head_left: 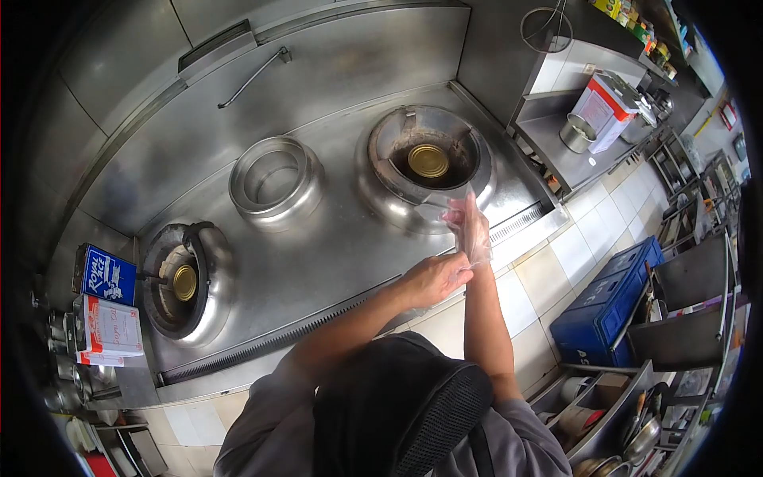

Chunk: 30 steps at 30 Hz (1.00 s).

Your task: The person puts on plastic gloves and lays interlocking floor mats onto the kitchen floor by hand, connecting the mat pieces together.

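My right hand is inside a clear plastic glove, fingers pointing toward the large wok burner on the right. The thin film hangs loose around the fingertips and wrist. At that wrist, my left hand is bare, its fingers pinched on the glove's cuff. Both hands are above the front edge of the steel stove top. Inside the burner ring lies a round gold-coloured tin lid or can.
A steel ring-shaped well sits mid-stove, with another burner at the left. Beside it stand a blue box and a white-red carton. A blue bin and shelving with pans flank the tiled floor on the right.
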### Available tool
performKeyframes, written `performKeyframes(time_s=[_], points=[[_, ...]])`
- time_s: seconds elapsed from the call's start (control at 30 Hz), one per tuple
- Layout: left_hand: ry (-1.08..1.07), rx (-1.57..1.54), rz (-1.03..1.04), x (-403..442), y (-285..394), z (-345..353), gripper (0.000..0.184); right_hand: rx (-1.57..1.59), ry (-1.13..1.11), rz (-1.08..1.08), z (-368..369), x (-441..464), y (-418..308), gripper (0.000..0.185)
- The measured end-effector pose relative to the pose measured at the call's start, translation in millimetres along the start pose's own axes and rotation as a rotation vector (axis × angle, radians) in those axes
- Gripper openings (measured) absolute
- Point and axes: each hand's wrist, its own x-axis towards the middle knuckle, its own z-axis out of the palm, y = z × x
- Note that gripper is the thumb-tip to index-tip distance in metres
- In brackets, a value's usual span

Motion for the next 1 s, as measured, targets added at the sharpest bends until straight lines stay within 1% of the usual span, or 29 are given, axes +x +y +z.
performKeyframes(time_s=[0.03, 0.07, 0.13, 0.17, 0.2, 0.27, 0.3, 0.37, 0.4, 0.43, 0.47, 0.5, 0.53, 0.57, 0.6, 0.67, 0.7, 0.8, 0.87, 0.9, 1.0], points=[[-0.015, -0.106, 0.004, -1, -2, -1, 0.024, 0.133, -0.045, 0.038, 0, -3, -1, 0.087], [-0.029, -0.209, 0.011, 0, -4, -4, 0.027, 0.176, -0.05, -0.003, -1, -10, -2, 0.09], [0.088, -0.496, -0.117, 2, -23, -13, 0.038, 0.259, -0.07, -0.078, 17, -46, -27, 0.096], [0.153, -0.638, -0.184, 1, -33, -21, 0.044, 0.214, -0.136, -0.132, 7, -46, -22, 0.104], [0.159, -0.495, -0.182, 4, -39, -37, 0.056, 0.152, -0.167, -0.14, 5, -51, -21, 0.103], [0.274, -0.418, -0.204, 7, -42, -47, 0.06, 0.025, -0.232, -0.162, 5, -65, -21, 0.101], [0.27, -0.38, -0.207, 9, -44, -52, 0.061, -0.022, -0.255, -0.186, 11, -73, -24, 0.089], [0.246, -0.307, -0.211, 11, -47, -58, 0.063, -0.187, -0.211, -0.31, 20, -75, -17, 0.08], [0.259, -0.35, -0.208, 11, -42, -58, 0.06, -0.27, -0.182, -0.372, 27, -77, -15, 0.077], [0.271, -0.394, -0.204, 11, -35, -58, 0.058, -0.258, -0.033, -0.457, 40, -85, -21, 0.054], [0.285, -0.436, -0.198, 12, -30, -57, 0.056, -0.155, 0.059, -0.408, 34, -81, -20, 0.046], [0.282, -0.628, -0.152, 13, -29, -55, 0.052, -0.05, 0.146, -0.358, 29, -76, -19, 0.038], [0.287, -0.587, -0.145, 11, -28, -56, 0.053, 0.055, 0.23, -0.306, 26, -72, -17, 0.031], [0.293, -0.544, -0.14, 8, -27, -60, 0.054, 0.026, 0.316, -0.396, 24, -70, -14, 0.024], [0.301, -0.5, -0.137, 6, -24, -64, 0.056, 0.015, 0.308, -0.406, 19, -71, -12, 0.026], [0.375, -0.529, -0.139, 5, -22, -66, 0.055, -0.009, 0.292, -0.424, 4, -75, -6, 0.03], [0.411, -0.545, -0.141, 6, -22, -66, 0.055, -0.069, 0.296, -0.359, 11, -81, -7, 0.044], [0.512, -0.478, -0.155, 11, -35, -59, 0.047, -0.024, 0.19, -0.313, 63, -107, -18, 0.038], [0.505, -0.548, -0.141, 14, -29, -54, 0.041, -0.114, 0.03, -0.372, 72, -98, 8, 0.037], [0.501, -0.582, -0.134, 15, -26, -52, 0.038, -0.412, 0.027, -0.25, 64, -96, 5, 0.028], [0.491, -0.651, -0.177, 13, -24, -57, 0.031, -0.299, 0.092, -0.287, 53, -82, 12, 0.019]])
